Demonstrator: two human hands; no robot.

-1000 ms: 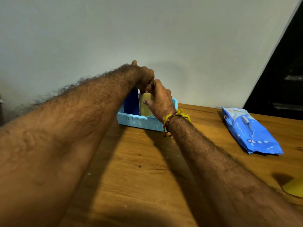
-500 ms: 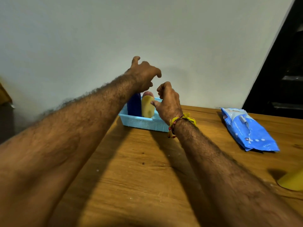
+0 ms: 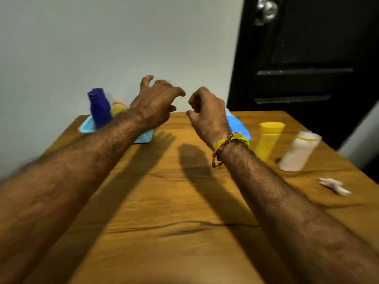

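Note:
A light blue plastic basket sits at the table's far left and holds a dark blue bottle, a yellow bottle and a pink item. My left hand hovers above the table just right of the basket, fingers loosely curled, holding nothing. My right hand hangs beside it, a small gap apart, fingers loosely curled and empty, with a yellow and red thread band on its wrist. The frame is motion blurred.
A blue packet lies behind my right hand. To the right stand a yellow tumbler and a whitish translucent container. A small pale scrap lies near the wooden table's right edge. A black door is behind.
Both hands have let go of the items in the basket and drawn back to the right, away from it. The view has swung right, showing the tumbler, container and door.

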